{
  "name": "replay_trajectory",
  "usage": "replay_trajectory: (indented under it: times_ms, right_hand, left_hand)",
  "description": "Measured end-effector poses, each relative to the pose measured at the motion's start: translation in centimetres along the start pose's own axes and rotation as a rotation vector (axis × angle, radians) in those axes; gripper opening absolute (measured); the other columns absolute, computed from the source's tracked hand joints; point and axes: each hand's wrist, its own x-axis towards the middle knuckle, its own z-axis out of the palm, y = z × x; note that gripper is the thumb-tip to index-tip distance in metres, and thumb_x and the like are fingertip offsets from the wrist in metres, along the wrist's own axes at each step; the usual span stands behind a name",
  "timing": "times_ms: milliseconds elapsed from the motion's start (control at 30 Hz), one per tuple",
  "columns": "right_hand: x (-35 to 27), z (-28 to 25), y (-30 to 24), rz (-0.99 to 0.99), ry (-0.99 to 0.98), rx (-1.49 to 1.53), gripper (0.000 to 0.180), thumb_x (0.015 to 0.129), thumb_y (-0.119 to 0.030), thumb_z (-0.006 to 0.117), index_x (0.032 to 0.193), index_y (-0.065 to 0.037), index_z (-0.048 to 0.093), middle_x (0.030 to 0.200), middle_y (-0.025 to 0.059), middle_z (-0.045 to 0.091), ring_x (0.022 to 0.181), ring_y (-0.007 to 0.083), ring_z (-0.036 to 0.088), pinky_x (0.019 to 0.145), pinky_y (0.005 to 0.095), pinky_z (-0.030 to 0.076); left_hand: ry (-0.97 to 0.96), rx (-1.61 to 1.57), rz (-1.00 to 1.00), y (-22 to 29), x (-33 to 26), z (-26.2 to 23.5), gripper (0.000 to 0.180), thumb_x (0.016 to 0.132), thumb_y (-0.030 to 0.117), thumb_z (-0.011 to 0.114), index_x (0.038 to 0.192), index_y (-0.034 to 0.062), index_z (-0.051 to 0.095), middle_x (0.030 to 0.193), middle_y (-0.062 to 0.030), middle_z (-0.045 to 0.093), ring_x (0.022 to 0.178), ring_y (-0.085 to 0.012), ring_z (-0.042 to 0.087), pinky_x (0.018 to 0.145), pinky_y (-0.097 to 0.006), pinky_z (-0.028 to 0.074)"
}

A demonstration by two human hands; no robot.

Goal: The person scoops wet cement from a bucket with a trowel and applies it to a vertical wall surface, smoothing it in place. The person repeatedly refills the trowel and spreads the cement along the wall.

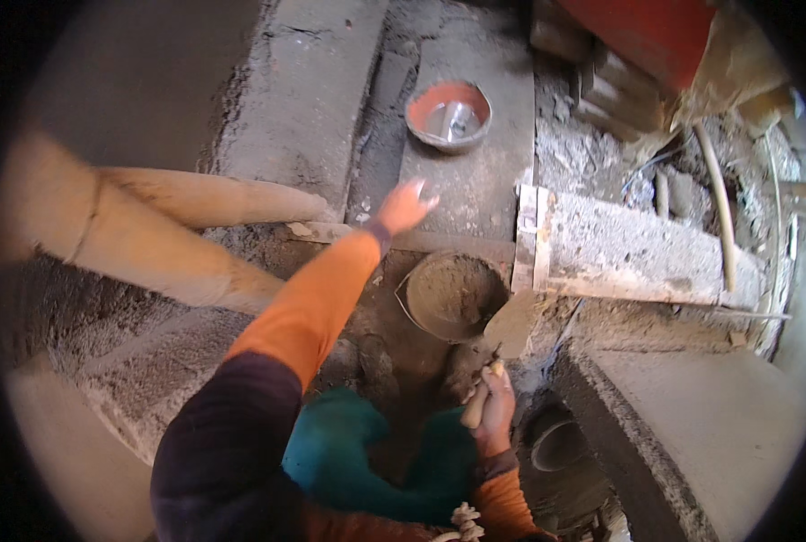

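— What is gripped nearest the body?
— A trowel [504, 336] is clasped by its wooden handle in the closed right hand [493, 411], its blade laid just right of the mortar pan [454, 294].
— And beyond the pan?
— The left hand [403, 208] is stretched open, empty; farther off, a red bowl [448, 115] is seen.
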Motion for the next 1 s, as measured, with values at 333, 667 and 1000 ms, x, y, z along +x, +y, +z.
replay_trajectory:
  times_ms: [333, 667, 1000]
  right_hand:
    - [-0.3, -3.3, -5.1, 0.06, 0.061, 0.35, 0.033, 0.091, -0.012, 0.056, 0.123, -0.005, 0.048, 0.081, 0.0064, 0.053, 0.06, 0.0165, 0.055, 0.052, 0.0284, 0.048]
    - [-0.8, -3.4, -4.1, 0.171, 0.007, 0.301, 0.033, 0.092, -0.014, 0.055, 0.123, -0.004, 0.048, 0.087, 0.0059, 0.053, 0.062, 0.0177, 0.056, 0.052, 0.0316, 0.049]
    - [0.5, -4.2, 5.0, -0.057, 0.07, -0.089, 0.024, 0.091, -0.012, 0.061, 0.111, -0.007, 0.049, 0.088, 0.0039, 0.055, 0.066, 0.0147, 0.057, 0.057, 0.0299, 0.051]
  left_hand:
    - [-0.087, 0.63, -0.047, 3.2, 17.4, 8.7, 0.058, 0.091, 0.036, 0.06, 0.142, 0.0115, 0.045, 0.15, -0.0131, 0.04, 0.142, -0.036, 0.03, 0.11, -0.069, 0.024]
    - [0.105, -0.824, -0.181, 2.7, 21.6, 1.3, 0.032, 0.091, 0.031, 0.068, 0.103, 0.001, 0.064, 0.092, -0.0108, 0.068, 0.077, -0.0241, 0.068, 0.067, -0.037, 0.055]
    - [0.027, -0.605, -0.095, 17.2, -0.6, -15.7, 0.042, 0.09, 0.044, 0.068, 0.08, 0.0038, 0.066, 0.072, 0.0018, 0.055, 0.061, -0.009, 0.045, 0.055, -0.03, 0.038]
